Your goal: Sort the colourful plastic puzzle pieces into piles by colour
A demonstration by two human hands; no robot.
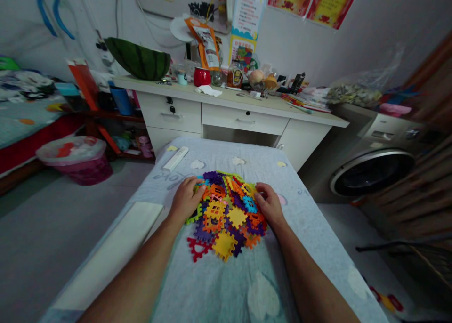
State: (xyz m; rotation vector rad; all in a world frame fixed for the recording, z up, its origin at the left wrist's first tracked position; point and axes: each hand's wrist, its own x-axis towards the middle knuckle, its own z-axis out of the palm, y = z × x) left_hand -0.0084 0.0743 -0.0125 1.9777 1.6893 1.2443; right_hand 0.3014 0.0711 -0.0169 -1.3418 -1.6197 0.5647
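Note:
A heap of colourful plastic interlocking building tiles (237,216) lies on the cloth-covered table in front of me. Yellow, orange, purple, red, green and blue pieces overlap, most with notched edges and some with window cut-outs. My left hand (187,198) rests against the heap's left side, fingers stretched along the pieces. On the opposite side my right hand (269,203) touches the heap's edge with its fingers loosely spread. Neither hand has a tile lifted. A red triangular tile (198,249) sits at the near left of the heap, beside a yellow square tile (225,245).
On the light blue tablecloth (303,257) lie a white remote-like object (175,159) and a long white panel (116,252) at the left. Behind stands a white desk (243,120) bearing a cut watermelon (137,59) and clutter. A washing machine (367,153) is at right, a pink bin (79,165) at left.

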